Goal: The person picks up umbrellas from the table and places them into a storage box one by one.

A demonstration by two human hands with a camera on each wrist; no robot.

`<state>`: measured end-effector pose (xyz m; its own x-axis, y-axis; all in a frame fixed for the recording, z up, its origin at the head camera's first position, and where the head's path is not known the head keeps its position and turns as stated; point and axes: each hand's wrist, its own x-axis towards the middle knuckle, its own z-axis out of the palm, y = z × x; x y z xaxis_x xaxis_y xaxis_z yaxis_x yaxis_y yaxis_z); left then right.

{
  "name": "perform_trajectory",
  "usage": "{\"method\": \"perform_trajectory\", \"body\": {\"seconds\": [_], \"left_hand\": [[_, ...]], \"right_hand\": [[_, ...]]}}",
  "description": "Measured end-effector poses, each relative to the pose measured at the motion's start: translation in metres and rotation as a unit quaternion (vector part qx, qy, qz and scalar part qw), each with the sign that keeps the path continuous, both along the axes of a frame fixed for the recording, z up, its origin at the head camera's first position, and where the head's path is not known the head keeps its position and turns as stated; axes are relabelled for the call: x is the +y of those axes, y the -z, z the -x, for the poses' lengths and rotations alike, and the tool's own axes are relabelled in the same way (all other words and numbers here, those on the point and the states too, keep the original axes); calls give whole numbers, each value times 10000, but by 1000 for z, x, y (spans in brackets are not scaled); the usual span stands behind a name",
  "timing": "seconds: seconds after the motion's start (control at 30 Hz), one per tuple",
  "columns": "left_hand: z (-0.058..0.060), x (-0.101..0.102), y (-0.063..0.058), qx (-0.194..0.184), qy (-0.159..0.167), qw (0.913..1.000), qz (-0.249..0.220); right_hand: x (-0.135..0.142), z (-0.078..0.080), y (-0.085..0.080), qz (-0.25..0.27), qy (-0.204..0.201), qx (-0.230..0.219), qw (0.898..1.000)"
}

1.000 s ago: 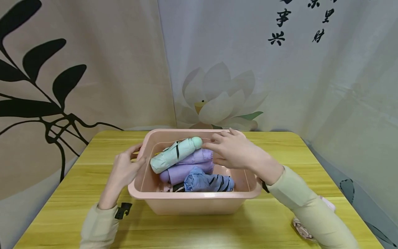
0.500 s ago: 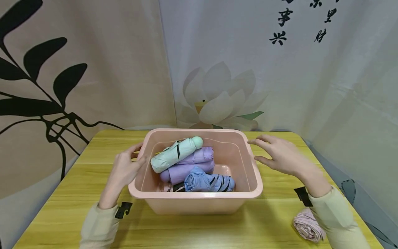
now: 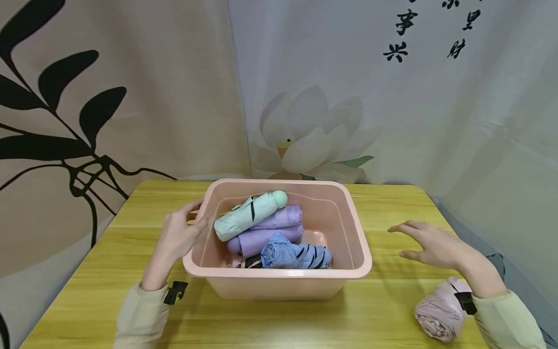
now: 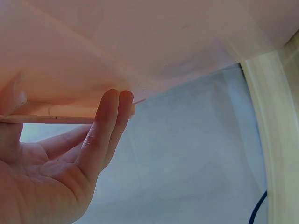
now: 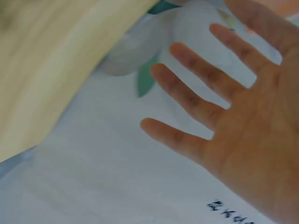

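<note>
My left hand (image 3: pixel 180 235) holds the left rim of a pink plastic basin (image 3: pixel 279 286); in the left wrist view its fingers (image 4: pixel 100 133) lie straight along the outer wall, and the thumb is largely hidden by the rim. Inside the basin lie a mint folded umbrella (image 3: pixel 248 215), purple folded umbrellas (image 3: pixel 261 240) and a blue folded umbrella (image 3: pixel 296 254) with dark stripes. Right of the basin, my right hand (image 3: pixel 436 245) hovers over the table with fingers spread, holding nothing. A pale pink folded umbrella (image 3: pixel 440 310) lies below and beside the right wrist.
The yellow wooden table (image 3: pixel 244 325) carries the basin near its middle. Behind it hangs a printed curtain (image 3: pixel 174 97) with a lotus, leaves and dark characters. A black-and-white item, partly hidden, lies at the basin's front left beneath the umbrellas.
My right hand has moved from above the basin out to the right over the table, exposing the pale pink umbrella. My left hand stays at the rim.
</note>
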<state>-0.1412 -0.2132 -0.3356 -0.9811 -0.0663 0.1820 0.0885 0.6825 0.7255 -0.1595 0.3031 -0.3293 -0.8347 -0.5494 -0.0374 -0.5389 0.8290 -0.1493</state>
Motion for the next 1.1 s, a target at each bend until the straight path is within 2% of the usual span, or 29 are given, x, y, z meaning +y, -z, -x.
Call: {"method": "perform_trajectory", "body": {"seconds": [0.13, 0.23, 0.37, 0.53, 0.63, 0.8, 0.93, 1.1], "left_hand": [[0, 2, -2, -5, 34, 10000, -35], [1, 3, -2, -2, 54, 10000, -57], [2, 3, -3, -26, 59, 9999, -79], [2, 4, -3, -48, 66, 9999, -131], [2, 4, -3, -51, 74, 9999, -141], [2, 6, -3, -59, 94, 9998, -150], [2, 6, -3, -61, 82, 9998, -147], [2, 6, -3, -52, 67, 9999, -124]], "right_hand": [[22, -2, 18, -79, -65, -827, 9965], [36, -3, 26, -82, -130, -1543, 9879], [49, -6, 33, -27, 59, -2491, 9685], [55, -13, 38, 5, 569, -3163, 9469], [56, -17, 40, 78, 778, -3397, 9373], [59, -22, 40, 81, 946, -3534, 9306], [65, -26, 42, -12, 993, -3521, 9307], [71, -32, 50, -248, 1006, -3318, 9376]]}}
